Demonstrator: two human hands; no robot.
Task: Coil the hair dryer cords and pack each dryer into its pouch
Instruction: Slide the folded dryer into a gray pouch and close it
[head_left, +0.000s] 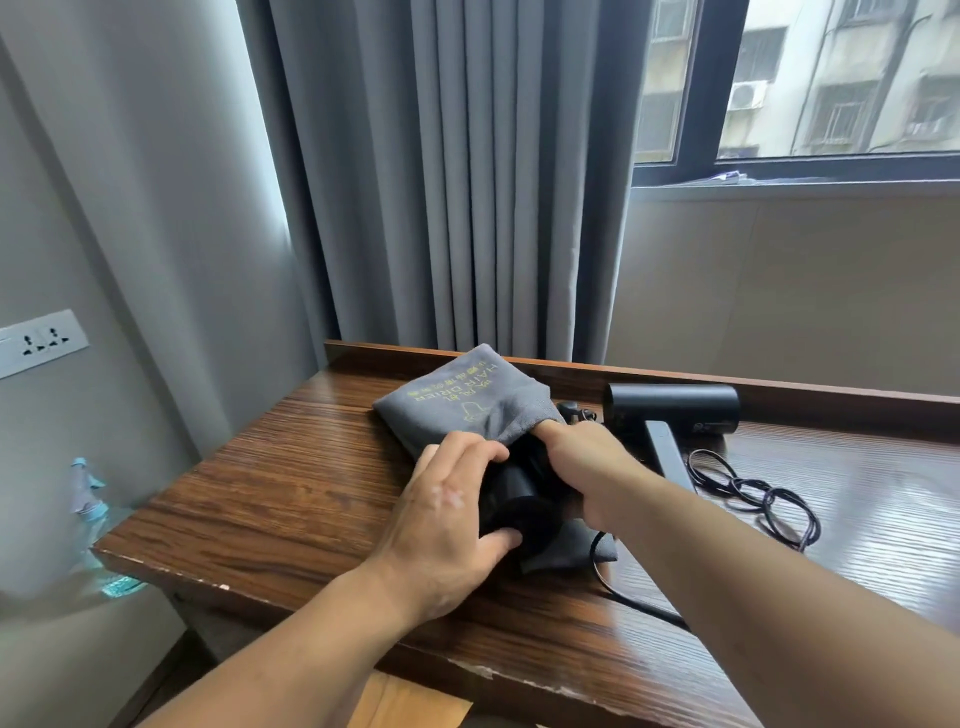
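Toward the near edge of the desk (260, 493), a black cord (639, 605) ran over the wood from beside my right forearm up to the dryer I was packing. Just beyond it, my left hand (452, 514) held the first dryer (514, 499): fingers curled over the top of the black barrel, thumb pressed against its round end. The barrel lay partly inside the grey pouch (457, 410), its rear end exposed, with a flap of the pouch cloth spread beneath it. My right hand (587, 467) gripped the mouth of the pouch on the other side of the barrel, the index finger tucked under the fabric; the thumb was hidden. The pouch stretched away toward the far left corner of the desk, bearing yellow lettering that read "HAIR DRIER".

Right of the pouch, near the raised far edge, the second dryer (675, 410) lay apart from both hands, handle pointing toward me. Its loose cord (763, 496) sprawled in uneven loops on the wood to the right of the handle.

Off the desk's left edge stood a blurred spray bottle (88, 499), and a wall socket (39, 340) sat higher on the left wall. Behind the desk hung a grey curtain (441, 182), with a window (831, 78) to its right.
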